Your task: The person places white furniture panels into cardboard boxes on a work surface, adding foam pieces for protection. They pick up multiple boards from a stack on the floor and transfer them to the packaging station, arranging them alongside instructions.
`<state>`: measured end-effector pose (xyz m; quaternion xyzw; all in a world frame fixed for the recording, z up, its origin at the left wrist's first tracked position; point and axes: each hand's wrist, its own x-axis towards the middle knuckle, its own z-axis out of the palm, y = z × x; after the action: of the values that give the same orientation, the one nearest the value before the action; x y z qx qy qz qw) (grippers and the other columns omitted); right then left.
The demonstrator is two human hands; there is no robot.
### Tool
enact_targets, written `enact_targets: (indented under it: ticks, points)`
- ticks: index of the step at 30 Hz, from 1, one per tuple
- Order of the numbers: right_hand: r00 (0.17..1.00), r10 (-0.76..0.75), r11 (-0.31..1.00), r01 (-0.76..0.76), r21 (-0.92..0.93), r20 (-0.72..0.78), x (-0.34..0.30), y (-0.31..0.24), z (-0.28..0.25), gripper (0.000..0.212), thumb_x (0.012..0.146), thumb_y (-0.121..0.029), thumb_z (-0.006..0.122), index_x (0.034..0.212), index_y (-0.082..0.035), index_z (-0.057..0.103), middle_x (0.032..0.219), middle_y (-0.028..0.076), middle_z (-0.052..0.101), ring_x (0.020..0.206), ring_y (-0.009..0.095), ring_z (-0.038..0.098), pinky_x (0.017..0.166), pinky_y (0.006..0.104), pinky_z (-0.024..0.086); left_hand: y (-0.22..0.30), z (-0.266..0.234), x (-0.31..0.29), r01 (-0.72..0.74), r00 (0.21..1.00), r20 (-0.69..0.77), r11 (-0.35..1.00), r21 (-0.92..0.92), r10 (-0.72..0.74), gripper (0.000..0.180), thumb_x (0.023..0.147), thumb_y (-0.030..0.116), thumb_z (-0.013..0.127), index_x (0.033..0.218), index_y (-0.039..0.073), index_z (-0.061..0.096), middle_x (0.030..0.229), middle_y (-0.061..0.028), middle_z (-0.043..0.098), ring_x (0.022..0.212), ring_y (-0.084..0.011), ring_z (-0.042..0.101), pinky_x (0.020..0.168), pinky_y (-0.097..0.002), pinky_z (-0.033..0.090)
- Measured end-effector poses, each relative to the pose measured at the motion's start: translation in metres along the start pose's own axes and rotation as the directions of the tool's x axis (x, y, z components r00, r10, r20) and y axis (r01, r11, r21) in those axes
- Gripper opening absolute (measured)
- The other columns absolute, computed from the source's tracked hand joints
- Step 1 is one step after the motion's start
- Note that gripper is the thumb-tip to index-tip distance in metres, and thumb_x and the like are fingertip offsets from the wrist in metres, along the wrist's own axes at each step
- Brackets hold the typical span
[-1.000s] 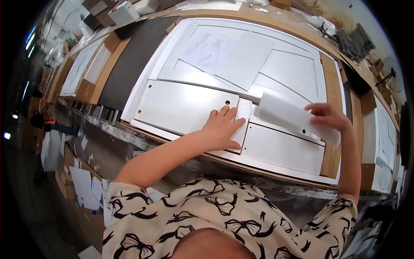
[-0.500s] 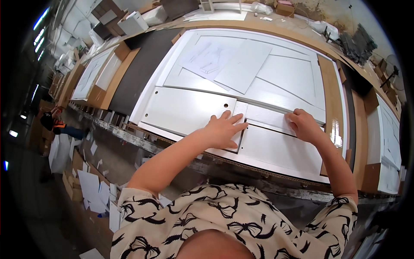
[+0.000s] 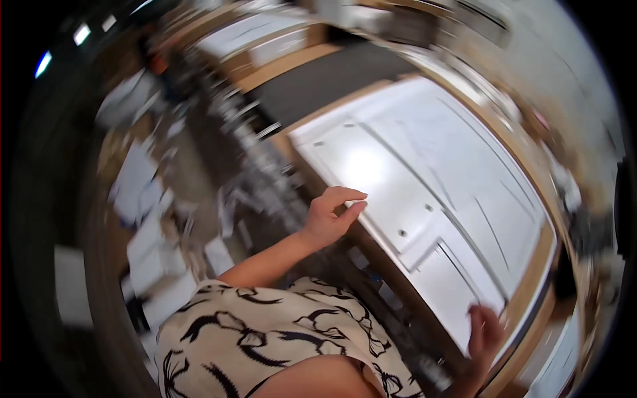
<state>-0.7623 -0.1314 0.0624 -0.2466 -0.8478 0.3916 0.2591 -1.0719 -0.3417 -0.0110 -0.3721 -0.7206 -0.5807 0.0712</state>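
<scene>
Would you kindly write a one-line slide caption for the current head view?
The left hand beside a white panel with dark holes; the right hand, blurred, near the brown cardboard strip.

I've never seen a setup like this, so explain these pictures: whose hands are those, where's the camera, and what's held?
No machine here, just a person's two bare hands. Every picture comes from one wide fisheye camera worn on the head, looking down, so straight edges bend. In front lies a long white rectangular panel with small round holes, beside a wide white panel with thin dark lines. The left hand is at the near edge, thumb and fingers parted, nothing visible between them. The right hand, blurred, is near the right-hand end; I can't tell whether it holds anything.
</scene>
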Motion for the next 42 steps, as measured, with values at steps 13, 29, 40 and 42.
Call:
enact_targets:
  ticks: [13,29,40,42]
  points:
    - [0.425,-0.419,0.895,0.339,0.289,0.802,0.024,-0.012,0.340,0.018,0.085,-0.009,0.060,0.098,0.005,0.062,0.085,0.017,0.065,0.074,0.019,0.062,0.066,0.0285,0.049,-0.083,-0.122,-0.463,0.994,0.063,-0.594,-0.006,0.113,-0.802,0.024,0.072,0.030,0.064,0.087,0.010,0.067,0.084,-0.0112,0.066,0.081,-0.0298,0.063,0.072,-0.0385,0.050]
    - [0.491,-0.111,0.556,0.751,-0.356,0.864,0.073,-0.035,0.469,0.030,0.080,-0.033,0.064,0.072,-0.004,0.062,0.067,0.010,0.061,0.061,0.023,0.057,0.059,0.0369,0.045,-0.097,-0.091,-0.624,0.754,-0.428,-0.385,-0.088,-0.651,-0.818,0.037,0.078,0.036,0.064,0.103,0.008,0.063,0.094,-0.0131,0.066,0.087,-0.0252,0.063,0.078,-0.0328,0.049]
    - [0.411,-0.552,0.097,0.896,-0.434,0.726,0.095,0.029,0.483,0.024,0.080,-0.036,0.055,0.077,-0.014,0.064,0.069,0.010,0.064,0.060,0.034,0.059,0.052,0.0468,0.044,0.015,0.058,-0.738,0.659,-0.622,-0.325,-0.251,-0.709,-0.713,0.033,0.074,0.037,0.056,0.089,0.010,0.067,0.095,-0.0165,0.063,0.092,-0.0348,0.058,0.082,-0.0420,0.047]
    - [0.424,-0.552,0.064,0.880,-0.470,0.718,0.096,0.035,0.493,0.024,0.082,-0.036,0.053,0.079,-0.015,0.064,0.073,0.011,0.065,0.062,0.034,0.060,0.052,0.0476,0.044,0.041,0.098,-0.759,0.630,-0.638,-0.281,-0.276,-0.726,-0.717,0.032,0.074,0.037,0.055,0.087,0.010,0.067,0.094,-0.0170,0.063,0.092,-0.0354,0.058,0.081,-0.0428,0.047]
